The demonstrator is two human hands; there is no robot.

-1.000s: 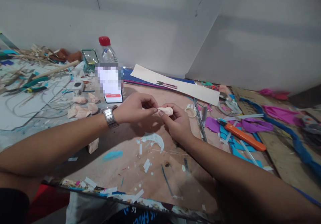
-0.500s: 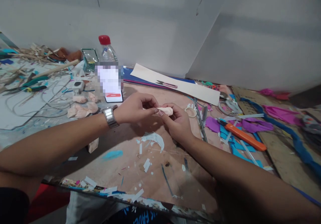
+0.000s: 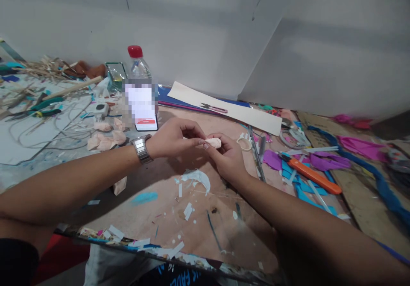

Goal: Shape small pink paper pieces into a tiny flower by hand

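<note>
Between my two hands, above the middle of the worktable (image 3: 179, 230), is a small pale peach bundle (image 3: 214, 142), which looks like rolled crepe paper or cloth. My left hand (image 3: 176, 138), with a metal watch (image 3: 141, 149) at the wrist, pinches its left end between thumb and fingers. My right hand (image 3: 229, 155) is closed round the right part, thumb on the near side and fingers curled behind. Similar peach pieces (image 3: 105, 140) lie beyond my left wrist, and another peach piece (image 3: 119, 186) lies partly hidden under my left forearm.
A phone (image 3: 144, 110) leans by a red-capped bottle (image 3: 139, 63). Thread snips (image 3: 214, 108) rest on a cream strip (image 3: 250, 117) at the back. To the right lie an orange utility knife (image 3: 310, 172) and a tape ring (image 3: 244, 144); green-handled pliers (image 3: 46, 104) lie left among sticks and scraps.
Both hands keep nearly the same place and grip on the peach bundle, with only a slight shift of the fingers. The whole view has moved very slightly.
</note>
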